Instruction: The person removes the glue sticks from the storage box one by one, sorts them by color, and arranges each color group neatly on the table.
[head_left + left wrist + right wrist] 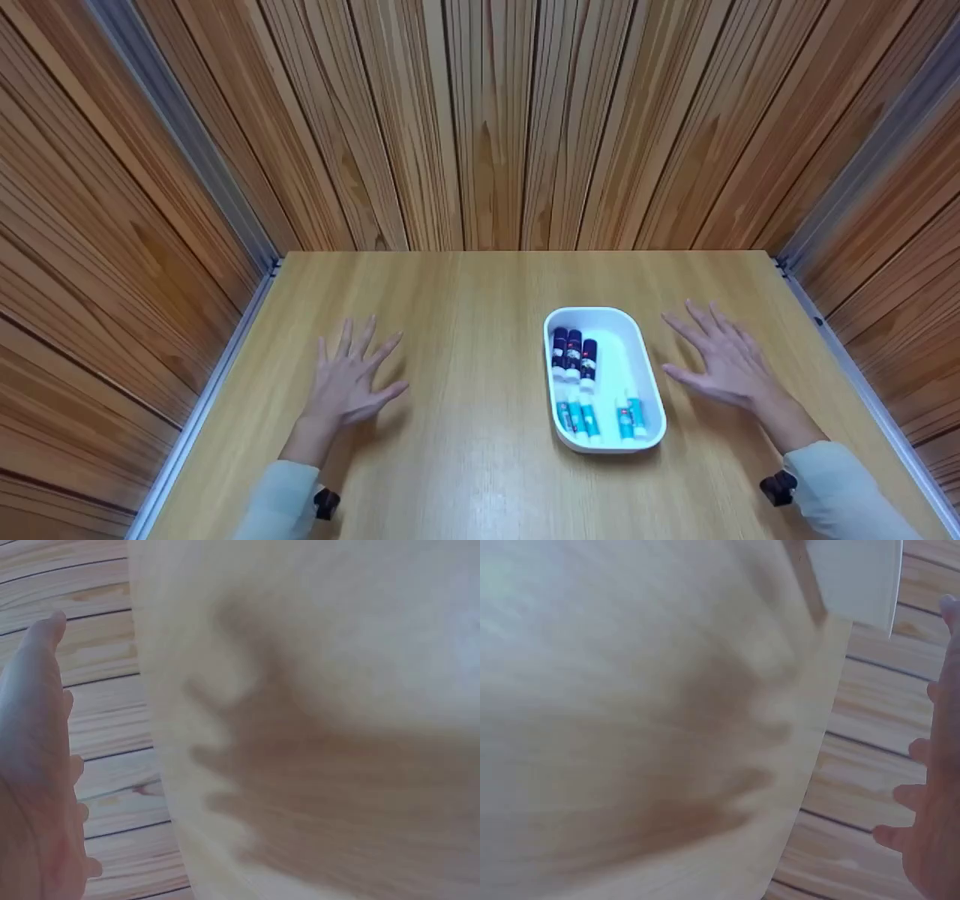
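Both hands hover over the table with fingers spread and nothing in them. My left hand (347, 386) is above the left half, its shadow cast on the wood below. To the right of a white tray (651, 375) is my right hand (724, 364), thumb pointing toward the tray's side. Inside the tray, several glue sticks lie in groups. Three dark navy ones with white ends (574, 352) are at the back left. Smaller teal and white sticks (576, 416) lie at the front left, and two more teal sticks (630, 418) at the front right.
The wooden table (465, 337) is bounded at the back by a plank wall (487, 150). Plank side walls with metal rails (217, 405) run along its left and right edges. Each sleeve has a small black device (778, 487) at the wrist.
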Motion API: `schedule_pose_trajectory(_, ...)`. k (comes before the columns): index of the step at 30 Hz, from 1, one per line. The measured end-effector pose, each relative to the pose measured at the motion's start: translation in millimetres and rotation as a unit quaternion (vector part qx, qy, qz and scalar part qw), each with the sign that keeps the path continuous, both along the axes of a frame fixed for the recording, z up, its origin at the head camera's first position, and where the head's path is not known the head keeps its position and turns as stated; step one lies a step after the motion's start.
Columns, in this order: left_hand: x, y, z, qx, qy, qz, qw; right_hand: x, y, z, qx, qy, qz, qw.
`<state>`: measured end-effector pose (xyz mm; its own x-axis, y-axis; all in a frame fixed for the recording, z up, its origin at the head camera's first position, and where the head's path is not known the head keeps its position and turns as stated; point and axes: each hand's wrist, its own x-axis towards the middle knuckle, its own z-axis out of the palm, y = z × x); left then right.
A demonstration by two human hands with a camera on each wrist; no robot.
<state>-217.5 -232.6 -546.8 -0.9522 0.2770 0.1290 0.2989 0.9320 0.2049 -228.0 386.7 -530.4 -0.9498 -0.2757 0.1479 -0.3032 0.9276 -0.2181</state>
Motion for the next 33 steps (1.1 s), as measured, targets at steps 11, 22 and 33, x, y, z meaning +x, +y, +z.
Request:
schedule_pose_trajectory(11, -9.2, 19.0, 8.7, 0.034, -0.022, -0.014, 0.9991, 6.7, -26.0, 2.0, -0.016, -0.045, 0.014, 0.9988)
schedule_pose_trajectory(22, -20.7, 35.9, 18.6, 0.077, -0.061, -0.033, 0.9946, 12.2, -33.3, -9.6, -0.086, -0.072, 0.023, 0.9935)
schedule_pose_trajectory(33, -32.4, 53.5, 32.4, 0.102, -0.048, -0.048, 0.9925, 16.1, -36.5, -24.3, -0.113, -0.098, 0.014, 0.9886)
